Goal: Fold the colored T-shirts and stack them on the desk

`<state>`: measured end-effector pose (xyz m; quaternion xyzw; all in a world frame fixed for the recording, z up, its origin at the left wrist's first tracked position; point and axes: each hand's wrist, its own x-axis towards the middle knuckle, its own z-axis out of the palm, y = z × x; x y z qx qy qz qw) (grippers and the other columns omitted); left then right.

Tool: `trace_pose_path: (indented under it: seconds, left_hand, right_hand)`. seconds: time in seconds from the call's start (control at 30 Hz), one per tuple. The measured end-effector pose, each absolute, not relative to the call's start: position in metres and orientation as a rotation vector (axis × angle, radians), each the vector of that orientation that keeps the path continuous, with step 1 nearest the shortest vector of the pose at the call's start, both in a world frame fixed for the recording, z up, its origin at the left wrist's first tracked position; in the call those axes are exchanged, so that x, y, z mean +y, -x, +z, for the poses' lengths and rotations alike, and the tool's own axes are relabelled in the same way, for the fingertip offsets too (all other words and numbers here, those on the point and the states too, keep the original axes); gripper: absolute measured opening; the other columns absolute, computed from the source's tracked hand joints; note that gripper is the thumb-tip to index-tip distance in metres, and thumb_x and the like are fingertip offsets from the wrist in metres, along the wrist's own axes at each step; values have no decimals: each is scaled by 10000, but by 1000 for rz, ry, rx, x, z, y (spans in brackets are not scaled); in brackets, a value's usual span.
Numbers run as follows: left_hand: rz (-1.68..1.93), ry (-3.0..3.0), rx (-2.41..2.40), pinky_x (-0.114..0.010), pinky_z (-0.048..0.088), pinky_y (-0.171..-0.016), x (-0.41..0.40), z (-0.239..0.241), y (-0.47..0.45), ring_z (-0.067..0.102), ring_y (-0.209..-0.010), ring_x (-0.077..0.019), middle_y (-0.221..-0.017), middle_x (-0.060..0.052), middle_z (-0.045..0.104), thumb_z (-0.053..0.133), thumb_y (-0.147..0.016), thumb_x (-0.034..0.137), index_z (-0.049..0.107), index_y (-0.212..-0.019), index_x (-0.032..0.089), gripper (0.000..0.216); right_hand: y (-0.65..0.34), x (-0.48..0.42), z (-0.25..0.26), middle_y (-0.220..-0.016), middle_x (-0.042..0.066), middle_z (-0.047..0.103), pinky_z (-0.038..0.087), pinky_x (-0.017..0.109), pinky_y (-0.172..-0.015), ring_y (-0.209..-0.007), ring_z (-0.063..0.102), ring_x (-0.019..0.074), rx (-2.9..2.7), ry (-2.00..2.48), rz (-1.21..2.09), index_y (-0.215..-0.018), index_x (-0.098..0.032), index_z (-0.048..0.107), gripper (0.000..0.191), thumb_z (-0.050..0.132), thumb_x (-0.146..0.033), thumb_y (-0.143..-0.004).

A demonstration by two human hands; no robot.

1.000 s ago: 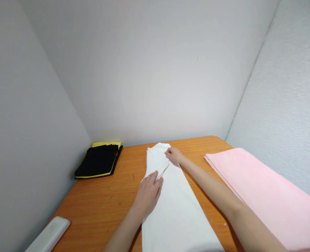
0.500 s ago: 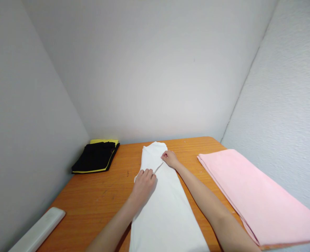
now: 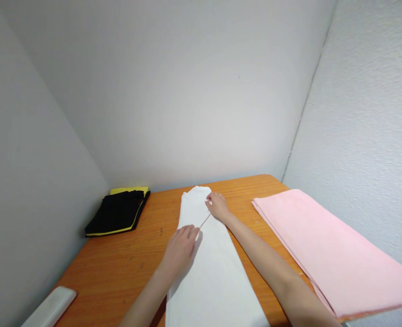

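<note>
A white garment (image 3: 214,281) lies folded into a long narrow strip down the middle of the table, its narrow end toward the wall. My left hand (image 3: 182,245) rests on its left side, fingers curled down on the fabric. Higher up, my right hand (image 3: 217,206) pinches at the cloth near the right edge, thumb and forefinger drawn together. Between the two hands runs a thin straight edge of the white fabric, slanting up to the right. The fingertips of my left hand are partly hidden.
On the brown wooden table (image 3: 119,277), folded black and yellow clothes (image 3: 115,212) lie at the far left. A folded pink cloth (image 3: 326,250) covers the right side. A white, bar-shaped object (image 3: 52,306) is at the front left. Walls (image 3: 201,100) close in behind and on both sides.
The view has shifted slightly. Both hands stay at nearly the same places on the white garment; the right hand's fingers look a little less tightly curled.
</note>
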<state>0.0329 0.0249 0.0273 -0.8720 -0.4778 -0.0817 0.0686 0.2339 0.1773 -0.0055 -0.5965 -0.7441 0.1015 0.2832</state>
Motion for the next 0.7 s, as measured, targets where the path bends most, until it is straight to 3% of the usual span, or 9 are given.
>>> trace_pose_path:
  seconds: [0.13, 0.3, 0.43, 0.7]
  left_hand:
    - [-311, 2591, -1537, -451, 338, -1124, 36, 17, -17, 396, -1381, -256, -1489, -128, 447, 357, -998, 307, 435, -1398, 180, 427]
    - [-239, 2661, -1593, -498, 288, -1154, 39, -2, -9, 211, -1470, -285, -1584, -161, 246, 338, -989, 488, 306, -1499, 134, 622]
    - [-234, 2664, -1663, -498, 258, -1168, 35, -5, -12, 152, -1483, -281, -1598, -163, 187, 297, -991, 515, 258, -1519, 124, 658]
    - [-303, 2676, -1695, -476, 219, -1187, 35, -7, -13, 135, -1488, -253, -1601, -144, 199, 311, -993, 495, 257, -1518, 135, 639]
  right_hand:
    - [-214, 164, 3, -1357, 115, 547, 295, 392, -1085, -1299, 428, 243, -2135, 1420, 213, -1283, -186, 546, 362, 495, -351, -965]
    - [-189, 152, -16, -1578, 127, 253, 139, 472, -1177, -1470, 134, 293, -2471, 1203, 170, -1489, -160, 346, 614, 397, -508, -986]
    - [-186, 150, -30, -1585, 107, 221, 129, 502, -1177, -1472, 123, 305, -2525, 1287, 186, -1516, -182, 305, 674, 300, -594, -981]
    - [-189, 146, -21, -1581, 107, 234, 154, 478, -1180, -1467, 160, 283, -2522, 1278, 149, -1503, -173, 330, 622, 361, -524, -990]
